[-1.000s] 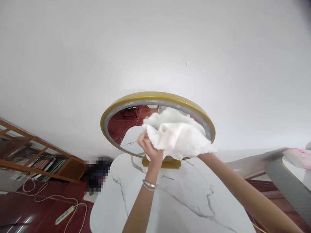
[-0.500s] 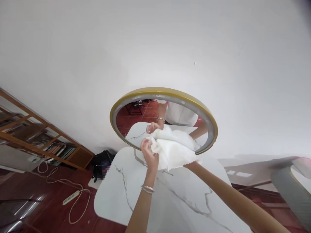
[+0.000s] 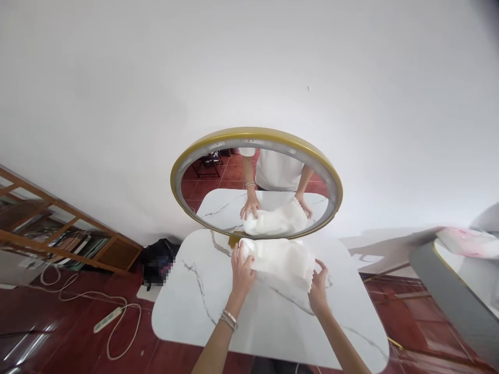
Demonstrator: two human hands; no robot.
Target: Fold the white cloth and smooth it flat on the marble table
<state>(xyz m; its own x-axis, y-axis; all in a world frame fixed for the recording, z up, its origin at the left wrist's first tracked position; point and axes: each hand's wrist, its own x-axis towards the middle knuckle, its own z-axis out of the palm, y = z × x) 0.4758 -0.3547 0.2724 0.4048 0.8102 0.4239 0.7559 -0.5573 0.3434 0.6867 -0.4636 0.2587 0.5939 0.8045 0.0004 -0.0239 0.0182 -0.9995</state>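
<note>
A soft white bag-like piece with a zigzag right edge lies stretched sideways over the table, low in front of the mirror. What it is made of is not clear. My left hand is closed around its bunched, rounded left end, with fingers curled over the top. At the opposite end, my right hand has its bent fingers and thumb at the zigzag edge, gripping it there. Both hands and the white piece show again in the oval gold-rimmed mirror.
The white marbled table has rounded corners and stands near a pale wall. On the left are a wooden shelf with books, a black bag and a power strip with its cable on the red floor. A grey-sided table stands right.
The white piece, crumpled and raised before, is now lower and drawn out lengthwise. My right hand has come out from behind it to its right end; my left hand has moved down slightly.
</note>
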